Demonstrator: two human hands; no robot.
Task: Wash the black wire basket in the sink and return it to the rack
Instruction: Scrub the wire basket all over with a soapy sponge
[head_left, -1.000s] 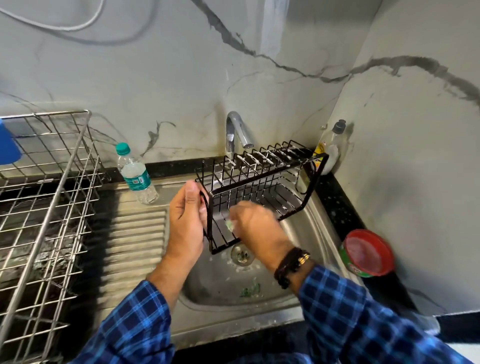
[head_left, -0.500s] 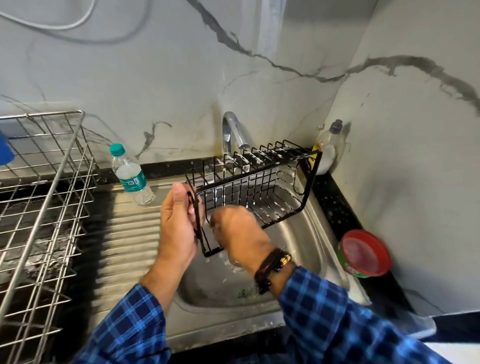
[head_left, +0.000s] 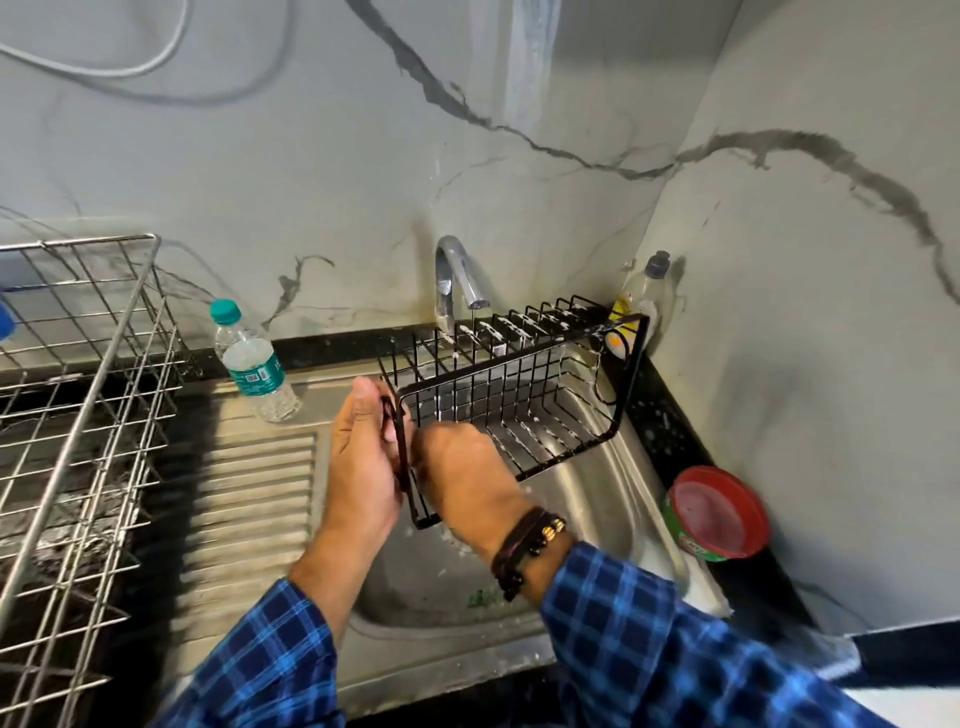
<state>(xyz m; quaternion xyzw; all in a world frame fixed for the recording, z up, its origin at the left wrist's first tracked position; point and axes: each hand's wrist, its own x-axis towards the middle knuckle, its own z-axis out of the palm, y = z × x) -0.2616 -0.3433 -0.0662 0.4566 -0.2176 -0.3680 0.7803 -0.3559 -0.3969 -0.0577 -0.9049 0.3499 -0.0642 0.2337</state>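
The black wire basket (head_left: 519, 361) hangs tipped on its side over the steel sink (head_left: 608, 493), just under the tap (head_left: 457, 270). White foam clings to several of its wires. My left hand (head_left: 363, 457) grips the basket's left end frame, thumb up. My right hand (head_left: 467, 478) reaches into the basket at that same end with fingers curled downward. The back of the hand hides the pale scrub pad it holds. The steel wire rack (head_left: 78, 415) stands at the far left.
A water bottle (head_left: 249, 364) with a teal cap stands at the back of the ribbed drainboard (head_left: 249, 499). A dish-soap bottle (head_left: 644, 291) sits in the back right corner. A red-lidded green tub (head_left: 719, 512) rests on the black counter to the right.
My right hand has slid along inside the basket toward its left end, close to my left hand. The basket stays held over the sink, shifted slightly left.
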